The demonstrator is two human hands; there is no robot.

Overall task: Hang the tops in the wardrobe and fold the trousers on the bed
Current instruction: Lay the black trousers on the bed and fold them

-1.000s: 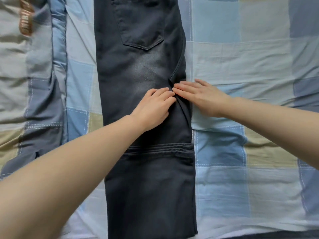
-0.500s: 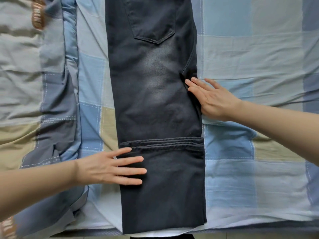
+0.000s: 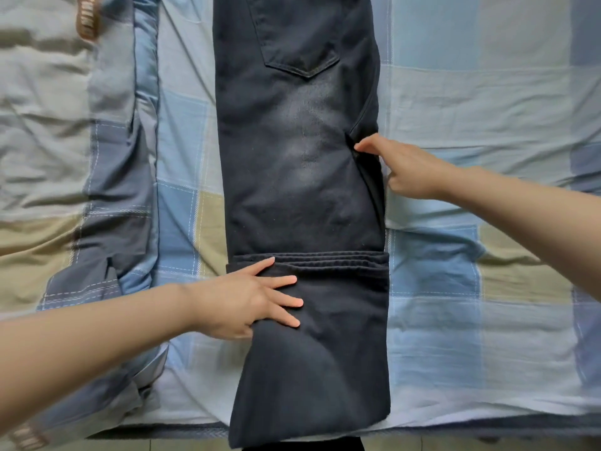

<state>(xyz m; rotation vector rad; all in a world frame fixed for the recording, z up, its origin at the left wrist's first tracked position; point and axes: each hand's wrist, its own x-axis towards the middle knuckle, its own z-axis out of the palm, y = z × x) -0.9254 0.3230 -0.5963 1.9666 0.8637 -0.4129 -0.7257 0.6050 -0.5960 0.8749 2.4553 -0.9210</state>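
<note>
At the far left, a rumpled quilt (image 3: 35, 141) in grey, beige and blue squares lies bunched along the bed (image 3: 487, 102), its folded edge running in a long ridge beside the trousers. A brown band (image 3: 86, 21) with pale lettering shows on it at the top left, and a similar one at the bottom left corner; the writing is too blurred to read.

The left hand (image 3: 247, 301) comes in from the lower left. Its fingers are spread and nearly straight on top of the folded-up leg end of the trousers, while the thumb side seems tucked under the near left edge of the cloth, which lifts slightly there; whether it truly pinches the fabric cannot be told.

The dark trousers (image 3: 299, 196) lie flat down the middle of the bed, back side up, with a back pocket (image 3: 302, 50) near the top and a faded pale patch below it. The lower legs are doubled back over the rest, their hems stacked in a ridge across the cloth. The near fold hangs just over the bed's front edge.

The right hand (image 3: 400, 167) rests at the trousers' right edge by the crotch seam, fingers curled and touching the cloth; a firm grip cannot be made out. Beyond it the checked sheet (image 3: 507, 288) lies wrinkled.
</note>
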